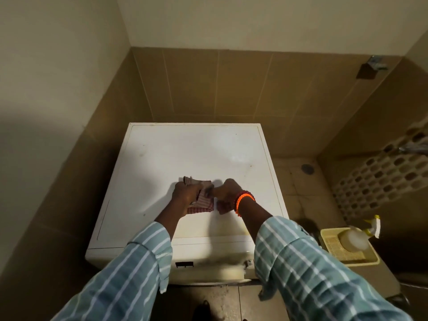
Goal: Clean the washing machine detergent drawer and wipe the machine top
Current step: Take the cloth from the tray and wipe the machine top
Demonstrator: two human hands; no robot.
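Both hands, left and right, grip the red checked cloth bunched between them, mid-frame on the washing machine top.

Dim corner, tan wall tiles, tiled floor.

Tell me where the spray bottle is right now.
In the head view, the spray bottle lies on its side in a yellow tray at the lower right, just right of the washing machine.
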